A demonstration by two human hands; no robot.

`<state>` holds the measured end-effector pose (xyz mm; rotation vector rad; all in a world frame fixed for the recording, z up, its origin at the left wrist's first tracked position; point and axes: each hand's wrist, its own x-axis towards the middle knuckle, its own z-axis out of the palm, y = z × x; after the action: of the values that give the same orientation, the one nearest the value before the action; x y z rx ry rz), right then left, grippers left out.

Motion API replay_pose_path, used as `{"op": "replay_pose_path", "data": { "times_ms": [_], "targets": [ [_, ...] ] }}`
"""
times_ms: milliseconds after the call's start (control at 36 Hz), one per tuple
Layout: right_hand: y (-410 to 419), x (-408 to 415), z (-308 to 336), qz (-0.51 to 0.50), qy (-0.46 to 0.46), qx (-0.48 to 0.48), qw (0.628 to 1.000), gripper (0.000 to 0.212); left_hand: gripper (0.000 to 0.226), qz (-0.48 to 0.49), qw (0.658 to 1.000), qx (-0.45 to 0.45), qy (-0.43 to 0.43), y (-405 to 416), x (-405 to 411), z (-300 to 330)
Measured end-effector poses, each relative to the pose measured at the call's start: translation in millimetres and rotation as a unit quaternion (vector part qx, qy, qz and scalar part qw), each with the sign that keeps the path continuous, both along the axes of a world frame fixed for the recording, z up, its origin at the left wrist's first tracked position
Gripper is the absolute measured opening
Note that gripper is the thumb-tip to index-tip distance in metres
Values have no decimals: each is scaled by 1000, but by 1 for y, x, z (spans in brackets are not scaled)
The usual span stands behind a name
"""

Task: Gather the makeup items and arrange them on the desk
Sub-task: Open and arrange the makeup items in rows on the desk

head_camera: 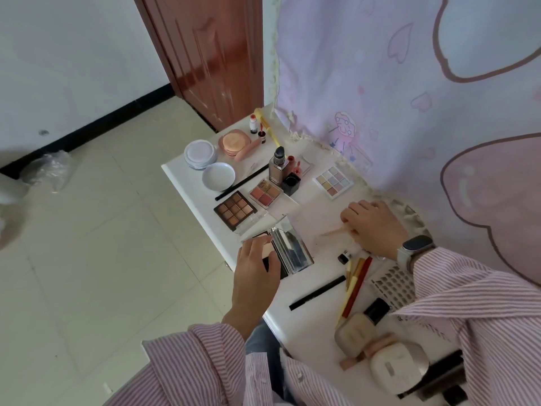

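Observation:
My left hand (pixel 255 268) holds an open mirrored compact (pixel 288 250) at the white desk's (pixel 316 206) left edge, fingers curled over its pan side. My right hand (pixel 371 227) rests on the desk and pinches a thin pale stick (pixel 333 231). Beyond them lie a brown eyeshadow palette (pixel 235 210), a pink palette (pixel 265 192), a pastel palette (pixel 332 180), a foundation bottle (pixel 278 167) and a small black pot (pixel 292 183).
Round powder jars (pixel 200 155), a peach compact (pixel 234 141) and small tubes sit at the far end. Pencils (pixel 355 284), a black liner (pixel 317 293), a beige bottle (pixel 358 328) and a white case (pixel 399 366) lie near me. A pink curtain (pixel 409 98) hangs right; tiled floor lies left.

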<state>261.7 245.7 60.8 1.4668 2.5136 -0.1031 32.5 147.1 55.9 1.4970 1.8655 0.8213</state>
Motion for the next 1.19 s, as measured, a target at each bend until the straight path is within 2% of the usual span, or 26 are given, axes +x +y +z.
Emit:
{"op": "replay_pose_path", "data": {
  "times_ms": [56, 111, 139, 167, 194, 250, 278, 306, 333, 417, 528, 611, 667, 750, 806, 861, 917, 944, 1000, 1083, 1194],
  "targets": [
    [-8, -1, 2, -58, 115, 46, 991, 14, 30, -5, 1000, 10, -6, 2, 1, 2],
    [-16, -8, 12, -184, 261, 36, 947, 15, 30, -10, 1000, 16, -11, 3, 3, 4],
    [-20, -14, 20, -268, 347, -6, 899, 17, 31, -12, 1000, 20, -15, 4, 5, 5],
    [-23, -20, 28, -345, 435, -71, 829, 18, 31, -16, 999, 26, -18, 4, 7, 6],
    [-26, -26, 35, -398, 521, -136, 743, 19, 33, -25, 999, 33, -19, 5, 9, 7],
    [-29, -34, 47, -439, 650, -235, 574, 22, 40, -46, 997, 51, -25, 6, 15, 10],
    [-31, -38, 52, -441, 690, -272, 505, 22, 46, -56, 996, 61, -31, 8, 17, 12],
    [-33, -42, 55, -443, 712, -298, 456, 22, 52, -69, 995, 69, -38, 9, 20, 14],
    [-36, -46, 58, -447, 719, -314, 430, 22, 58, -82, 992, 80, -43, 11, 22, 17],
    [-43, -55, 61, -466, 714, -328, 408, 24, 65, -129, 985, 110, -35, 12, 23, 19],
    [-47, -60, 63, -516, 700, -312, 382, 11, 66, -168, 970, 168, 58, 11, 21, 17],
    [-51, -67, 60, -531, 683, -315, 390, 10, 56, -137, 960, 222, 101, 12, 22, 16],
    [-53, -71, 58, -522, 684, -326, 391, 13, 47, -106, 953, 261, 113, 13, 23, 17],
    [-56, -75, 56, -515, 691, -333, 384, 11, 46, -88, 949, 281, 110, 15, 21, 15],
    [-56, -78, 56, -503, 698, -332, 386, 13, 46, -83, 957, 261, 95, 15, 18, 12],
    [-56, -80, 56, -487, 712, -332, 382, 21, 44, -73, 976, 202, 45, 14, 17, 17],
    [-56, -80, 56, -475, 721, -330, 382, 23, 20, -33, 992, 107, -59, 13, 20, 30],
    [-56, -80, 55, -471, 721, -327, 389, 20, 6, -14, 989, 54, -136, 13, 24, 34],
    [-56, -79, 55, -470, 722, -317, 397, 14, 13, 17, 973, 8, -230, 15, 25, 37],
    [-56, -76, 53, -481, 724, -304, 390, 11, 16, -41, 974, -17, -220, 17, 24, 37],
    [-54, -73, 52, -497, 721, -294, 383, 15, 42, -81, 982, -56, -161, 14, 26, 34]
  ]
}}
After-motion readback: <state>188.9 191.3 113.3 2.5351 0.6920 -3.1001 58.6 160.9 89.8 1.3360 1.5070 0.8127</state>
